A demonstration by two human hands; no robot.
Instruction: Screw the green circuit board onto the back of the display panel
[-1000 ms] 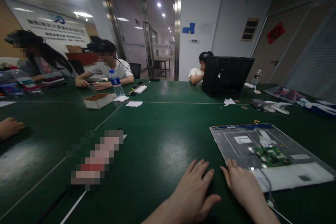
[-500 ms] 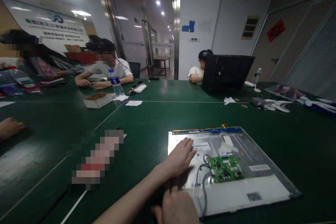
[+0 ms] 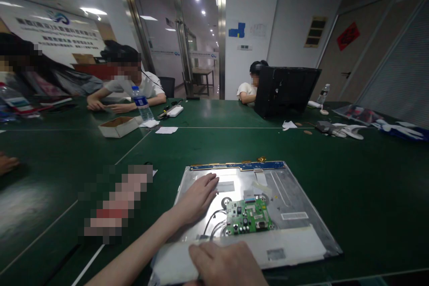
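Note:
A flat display panel (image 3: 303, 241) lies back side up on the green table, its metal back facing me. A green circuit board (image 3: 250, 215) is mounted on it, with dark cables (image 3: 212, 221) running off the board's left side. Along the far edge runs a narrow blue circuit strip (image 3: 234, 166). My left hand (image 3: 199, 194) lies flat on the left part of the panel, fingers stretched out. Over the panel's near edge is my right hand (image 3: 231, 261), its fingers curled closed; what they hold, if anything, is hidden.
A blurred-out pinkish item (image 3: 117, 203) lies left of the panel. Further back stand an open box (image 3: 117, 128), a water bottle (image 3: 141, 103) and a large black monitor (image 3: 284, 91). White gloves (image 3: 350, 131) lie at right. Several people sit around; another person's hand (image 3: 7, 163) rests at far left.
The panel has slid left, and my left hand has moved left with it. My right hand is now over the panel's near edge instead of at its left corner. The view has turned slightly right.

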